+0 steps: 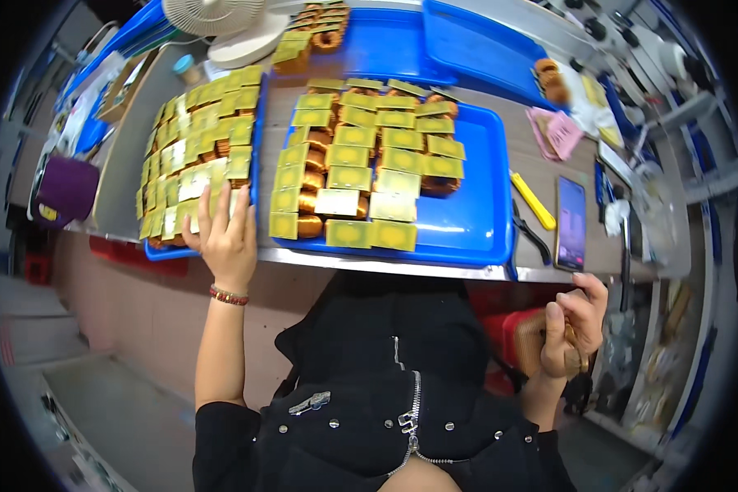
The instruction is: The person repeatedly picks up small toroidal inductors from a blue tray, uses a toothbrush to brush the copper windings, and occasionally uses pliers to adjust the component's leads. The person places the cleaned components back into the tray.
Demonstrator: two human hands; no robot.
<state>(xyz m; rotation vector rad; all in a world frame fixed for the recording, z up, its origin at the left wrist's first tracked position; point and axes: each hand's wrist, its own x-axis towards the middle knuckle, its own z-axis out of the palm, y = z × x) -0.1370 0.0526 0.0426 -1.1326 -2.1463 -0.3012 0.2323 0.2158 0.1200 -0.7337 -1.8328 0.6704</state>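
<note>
My left hand (227,246), a red beaded bracelet at its wrist, lies with fingers stretched out over the near right corner of a packed tray. Its fingertips touch or nearly touch the yellow square boards (172,193) there, which sit on copper-wire coils. In the middle, a blue tray (467,225) carries rows of similar copper coils (310,202) topped with yellow boards; its right part shows bare plastic. Off the table's front edge at the right, my right hand (572,332) is raised with curled fingers. A brownish, shiny bit shows by its palm; what it is stays unclear.
Right of the middle tray lie a yellow-handled tool (533,201), dark-handled pliers (531,238), a phone (571,223) and pink paper (556,134). More blue trays (385,41) stand at the back, near a white fan (221,29). A purple container (64,190) is far left.
</note>
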